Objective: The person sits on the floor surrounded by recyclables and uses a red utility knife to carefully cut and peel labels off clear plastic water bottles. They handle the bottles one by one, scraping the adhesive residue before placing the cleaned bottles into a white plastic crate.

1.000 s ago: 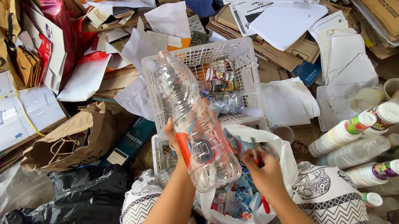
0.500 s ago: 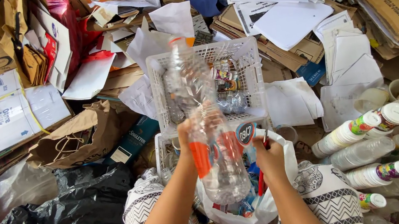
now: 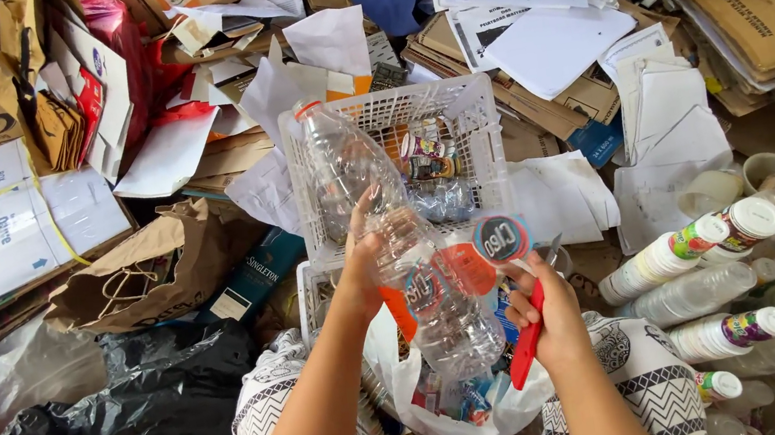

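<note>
Peeling away from the clear plastic bottle (image 3: pixel 392 247), its orange label (image 3: pixel 461 273) now hangs off to the right, where before it wrapped the bottle. Little free room at centre frame: the white basket (image 3: pixel 482 98) stands just behind, and paper and cardboard crowd the floor (image 3: pixel 759 130) all round. Left hand (image 3: pixel 363 261) grips the bottle's middle; right hand (image 3: pixel 547 311), closed on red scissors (image 3: pixel 529 344), pinches the label.

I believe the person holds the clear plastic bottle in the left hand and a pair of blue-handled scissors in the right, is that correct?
Not quite: the head view shows the scissors in the right hand have red handles, not blue. The left hand does hold the clear plastic bottle.
</note>
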